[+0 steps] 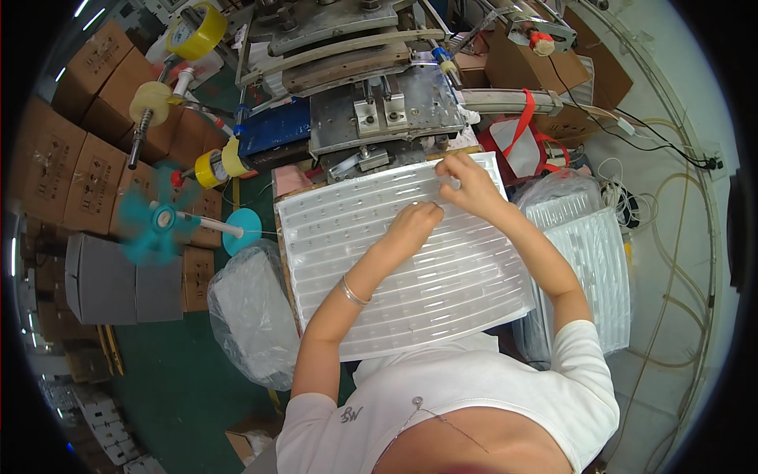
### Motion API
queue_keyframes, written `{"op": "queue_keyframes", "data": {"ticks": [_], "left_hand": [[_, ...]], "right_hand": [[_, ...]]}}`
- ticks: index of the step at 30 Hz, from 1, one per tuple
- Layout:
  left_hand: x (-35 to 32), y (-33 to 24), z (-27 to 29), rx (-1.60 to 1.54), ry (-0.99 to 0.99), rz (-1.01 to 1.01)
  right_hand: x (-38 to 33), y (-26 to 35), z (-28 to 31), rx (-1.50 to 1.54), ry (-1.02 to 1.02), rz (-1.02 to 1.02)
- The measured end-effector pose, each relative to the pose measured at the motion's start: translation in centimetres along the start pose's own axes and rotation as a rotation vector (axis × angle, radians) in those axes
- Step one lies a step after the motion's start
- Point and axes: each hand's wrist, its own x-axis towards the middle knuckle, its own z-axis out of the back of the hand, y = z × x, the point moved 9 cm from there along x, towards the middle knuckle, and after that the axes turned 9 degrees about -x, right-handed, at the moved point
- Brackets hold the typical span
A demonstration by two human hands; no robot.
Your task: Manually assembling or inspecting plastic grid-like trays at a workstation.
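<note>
While the left hand (pixel 414 223) presses flat, grip closed, on the white ribbed tray (pixel 410 284), the right hand (pixel 466 180) pinches something small just beyond; keeping that tray steady should help

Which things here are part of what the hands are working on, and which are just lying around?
In use:
- left hand, resting on the white tray
- right hand, fingers pinched at the tray's far edge
- metal press, right behind the tray

Lying about:
- bagged trays
- plastic bag
- teal fan
- yellow tape rolls
- cardboard boxes
</note>
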Motion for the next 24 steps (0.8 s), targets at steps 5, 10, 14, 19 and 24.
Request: {"op": "queue_keyframes", "data": {"ticks": [5,10,14,19,24], "left_hand": [[-1.0,1.2,-1.7,0.125,0.226,0.073],[-1.7,-0.1,1.8,0.022,0.034,0.068],[-1.9,0.2,6.4,-0.063,-0.263,0.191],[-2.4,2.0,12.6,0.050,-0.622,0.287],[3.6,0.0,18.8,0.574,-0.835,0.187]], "right_hand": [[-1.3,-3.1,0.5,0.162,0.008,-0.159],[0.2,-2.9,0.1,0.430,0.026,-0.237],[1.8,-1.8,1.1,0.403,-0.101,-0.117],[1.1,-2.2,0.4,0.604,-0.032,-0.274],[2.8,-0.8,4.9,0.407,-0.286,-0.108]]}}
